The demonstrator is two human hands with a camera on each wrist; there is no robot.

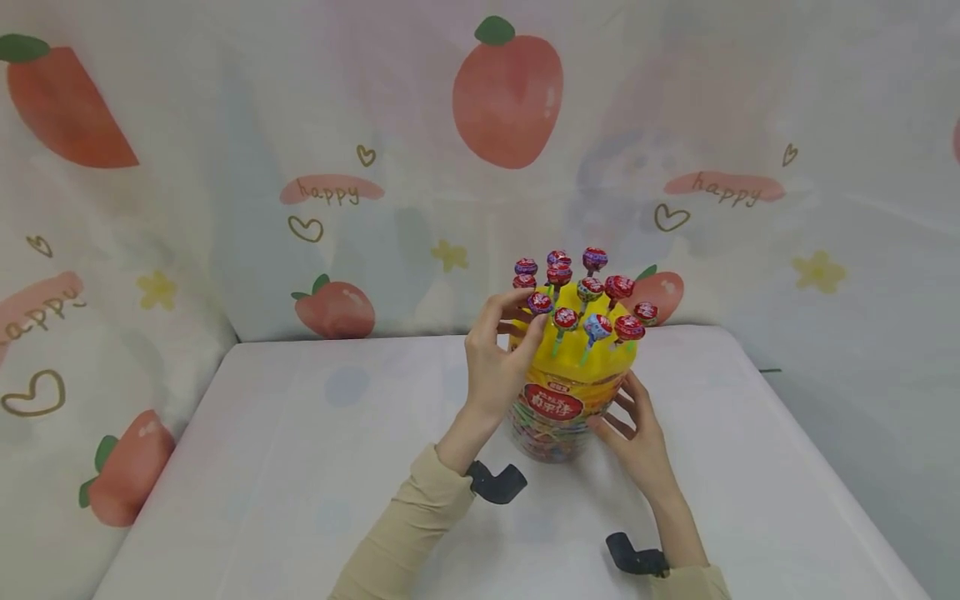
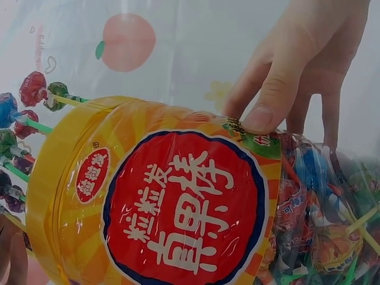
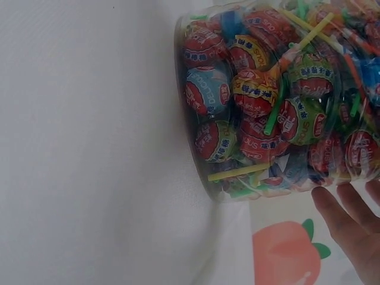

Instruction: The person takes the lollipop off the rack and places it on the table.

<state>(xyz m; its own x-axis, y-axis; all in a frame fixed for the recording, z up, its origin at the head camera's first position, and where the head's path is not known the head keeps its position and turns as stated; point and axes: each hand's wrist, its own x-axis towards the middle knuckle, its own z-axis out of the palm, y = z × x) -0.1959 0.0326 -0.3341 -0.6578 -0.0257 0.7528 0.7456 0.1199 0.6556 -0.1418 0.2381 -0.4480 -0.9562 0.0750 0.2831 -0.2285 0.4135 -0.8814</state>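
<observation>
A clear plastic jar (image 1: pixel 557 425) with a yellow lid (image 1: pixel 592 363) stands on the white table, filled with wrapped lollipops (image 3: pixel 258 95). Several more lollipops (image 1: pixel 597 327) stick up out of the lid on their sticks. At the lid's left side, my left hand (image 1: pixel 497 358) pinches a purple-and-red lollipop (image 1: pixel 539 302) between thumb and fingers. My right hand (image 1: pixel 643 446) holds the jar low on its right side, thumb at the edge of the orange label (image 2: pixel 196 202) and fingers spread around the wall. In the left wrist view, the right hand (image 2: pixel 297 71) is seen against the jar.
White cloth covers the table (image 1: pixel 300 467), which reaches back to a curtain (image 1: pixel 420 108) printed with fruit, hearts and "happy". Each wrist carries a black strap mount (image 1: pixel 498 483), close in front of the jar.
</observation>
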